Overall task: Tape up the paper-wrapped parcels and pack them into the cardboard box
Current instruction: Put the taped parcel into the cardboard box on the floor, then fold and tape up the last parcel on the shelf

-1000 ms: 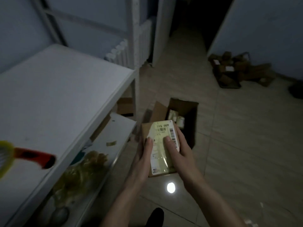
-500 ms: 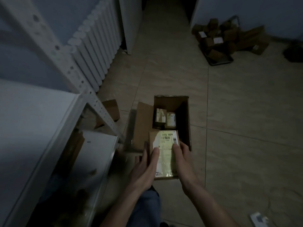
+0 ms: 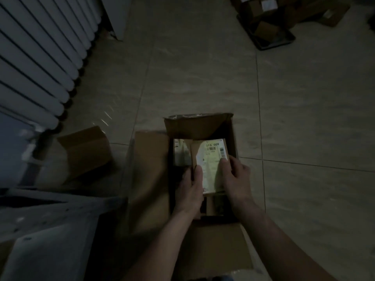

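Note:
An open cardboard box stands on the tiled floor with its flaps spread out. Both hands hold a brown parcel with a pale shipping label inside the box's opening. My left hand grips its left edge, thumb on top. My right hand grips its right edge, fingers over the label. Another labelled parcel lies in the box to the left of it. More items sit in the box's dark near end, too dim to make out.
A white radiator runs along the left wall. A small empty carton lies on the floor left of the box. A grey metal shelf fills the lower left. A pile of brown parcels on a dark tray sits far right.
I have leaned down toward the floor. Both hands carried the labelled parcel from beside the shelf down into the open box.

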